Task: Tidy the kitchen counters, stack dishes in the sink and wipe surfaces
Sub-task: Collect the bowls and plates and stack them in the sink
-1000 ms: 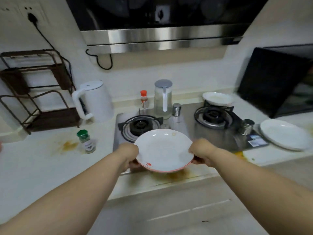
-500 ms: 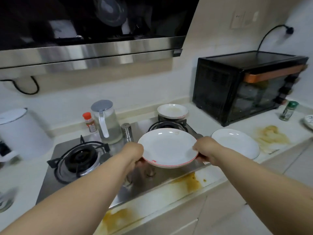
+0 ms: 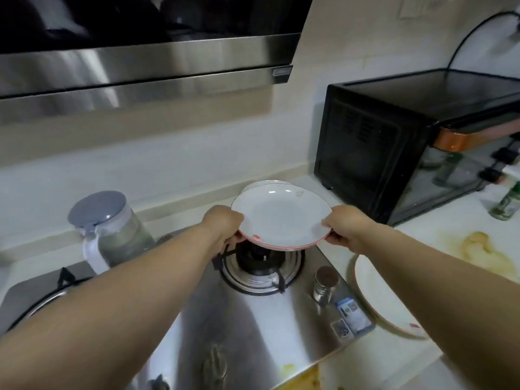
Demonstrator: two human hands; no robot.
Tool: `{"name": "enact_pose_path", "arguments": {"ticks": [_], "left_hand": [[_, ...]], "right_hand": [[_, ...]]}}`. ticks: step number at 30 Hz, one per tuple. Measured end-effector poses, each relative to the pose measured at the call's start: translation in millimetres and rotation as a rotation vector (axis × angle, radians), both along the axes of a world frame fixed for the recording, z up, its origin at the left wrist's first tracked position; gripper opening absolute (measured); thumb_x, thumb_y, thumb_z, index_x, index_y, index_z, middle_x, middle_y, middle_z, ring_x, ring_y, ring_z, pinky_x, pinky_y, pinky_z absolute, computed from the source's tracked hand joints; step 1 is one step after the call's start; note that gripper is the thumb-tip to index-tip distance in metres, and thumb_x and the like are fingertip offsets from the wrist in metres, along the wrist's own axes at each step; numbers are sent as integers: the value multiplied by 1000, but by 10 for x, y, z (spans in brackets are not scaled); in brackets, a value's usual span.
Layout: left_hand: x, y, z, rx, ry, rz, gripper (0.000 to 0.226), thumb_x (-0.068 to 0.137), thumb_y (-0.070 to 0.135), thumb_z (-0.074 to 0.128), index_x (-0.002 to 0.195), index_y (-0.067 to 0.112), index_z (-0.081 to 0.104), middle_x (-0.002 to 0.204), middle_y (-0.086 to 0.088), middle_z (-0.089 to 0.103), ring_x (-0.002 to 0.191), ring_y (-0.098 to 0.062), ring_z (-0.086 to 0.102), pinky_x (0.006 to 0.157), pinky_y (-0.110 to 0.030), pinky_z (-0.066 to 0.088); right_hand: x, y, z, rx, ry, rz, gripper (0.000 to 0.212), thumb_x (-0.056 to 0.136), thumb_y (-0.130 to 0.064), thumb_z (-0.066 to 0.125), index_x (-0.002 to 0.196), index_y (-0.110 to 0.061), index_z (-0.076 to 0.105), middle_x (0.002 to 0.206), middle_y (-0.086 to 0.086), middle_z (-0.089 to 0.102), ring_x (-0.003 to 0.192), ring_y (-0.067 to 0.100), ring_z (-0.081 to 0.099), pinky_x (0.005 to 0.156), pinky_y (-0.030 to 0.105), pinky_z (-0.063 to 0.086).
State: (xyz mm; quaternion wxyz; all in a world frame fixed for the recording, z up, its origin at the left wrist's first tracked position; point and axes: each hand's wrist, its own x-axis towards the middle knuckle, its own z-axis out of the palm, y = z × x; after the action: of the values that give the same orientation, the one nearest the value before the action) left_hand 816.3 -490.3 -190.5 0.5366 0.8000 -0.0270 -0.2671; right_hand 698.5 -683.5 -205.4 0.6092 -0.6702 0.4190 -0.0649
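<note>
I hold a white plate with a red rim [image 3: 281,215] in both hands above the right burner [image 3: 261,268] of the steel stove. My left hand [image 3: 223,225] grips its left edge and my right hand [image 3: 344,226] grips its right edge. Just behind it, the rim of a second white dish [image 3: 267,182] shows at the back of the counter, mostly hidden by the held plate. Another white plate [image 3: 377,294] lies on the counter to the right of the stove, partly under my right forearm.
A glass jug with a grey lid [image 3: 109,235] stands left of the burner. A small metal shaker [image 3: 325,282] sits on the stove's right edge. A black oven [image 3: 408,142] fills the right rear. Yellow-brown stains [image 3: 481,249] mark the counter; a green-capped bottle [image 3: 506,204] stands far right.
My view has swung right and closer. Both hands have carried the plate forward and to the right, from the stove's front to above the right burner, near the rear dish.
</note>
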Motion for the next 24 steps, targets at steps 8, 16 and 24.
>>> {"name": "enact_pose_path", "arguments": {"ticks": [8, 16, 24], "left_hand": [[721, -741, -302, 342, -242, -31, 31, 89, 15, 49, 107, -7, 64, 112, -27, 64, 99, -35, 61, 87, -36, 51], [1213, -1213, -580, 549, -267, -3, 33, 93, 19, 43, 116, 1, 58, 118, -17, 60, 110, -33, 55, 93, -37, 47], [1411, -1345, -858, 682, -301, -22, 36, 96, 20, 40, 124, 3, 55, 123, -16, 59, 113, -33, 54, 92, -35, 44]], "right_hand": [[943, -876, -314, -110, 128, 134, 18, 87, 1, 47, 96, -8, 60, 106, 19, 64, 96, 33, 63, 89, 54, 53], [1696, -1463, -741, -217, 179, 229, 26, 75, -1, 49, 96, 0, 65, 100, 23, 66, 94, 40, 65, 79, 48, 55], [1881, -1504, -981, -271, 265, 295, 8, 85, -5, 50, 90, -6, 56, 86, 12, 54, 77, 29, 52, 49, 23, 34]]}}
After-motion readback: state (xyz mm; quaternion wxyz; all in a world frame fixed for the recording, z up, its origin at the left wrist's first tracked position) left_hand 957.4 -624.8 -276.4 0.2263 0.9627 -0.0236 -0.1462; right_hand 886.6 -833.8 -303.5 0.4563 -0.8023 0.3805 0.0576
